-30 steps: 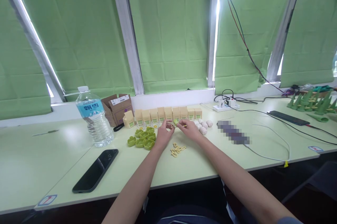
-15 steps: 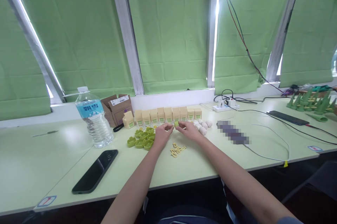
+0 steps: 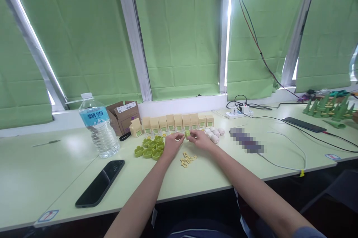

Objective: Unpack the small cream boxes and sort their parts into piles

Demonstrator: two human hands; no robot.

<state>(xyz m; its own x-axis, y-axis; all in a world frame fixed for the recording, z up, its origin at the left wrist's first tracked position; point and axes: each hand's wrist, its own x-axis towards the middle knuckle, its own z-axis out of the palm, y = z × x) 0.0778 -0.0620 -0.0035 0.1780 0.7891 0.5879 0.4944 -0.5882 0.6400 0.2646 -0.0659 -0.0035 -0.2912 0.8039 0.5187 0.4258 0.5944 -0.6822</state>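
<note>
My left hand (image 3: 171, 144) and my right hand (image 3: 200, 139) meet over the pale green table, fingers pinched together. Between the fingertips sits a small green piece (image 3: 187, 133), gripped by the right hand; the left fingertips pinch beside it, and what they hold is too small to name. Just behind stands a row of small cream and green boxes (image 3: 173, 122). Several green clover-shaped cups (image 3: 149, 147) lie left of my left hand. Small yellow loops (image 3: 188, 159) lie in front of the hands. Whitish rounded pieces (image 3: 215, 135) rest right of my right hand.
A water bottle (image 3: 97, 125) stands at the left, with an open cardboard box (image 3: 124, 114) behind it. A black phone (image 3: 100, 182) lies near the front edge. A power strip (image 3: 237, 112), cables, another phone (image 3: 303, 124) and green cones (image 3: 330, 108) occupy the right side.
Both hands have lowered slightly toward the table with the green piece still between the fingertips. The view has shifted a little.
</note>
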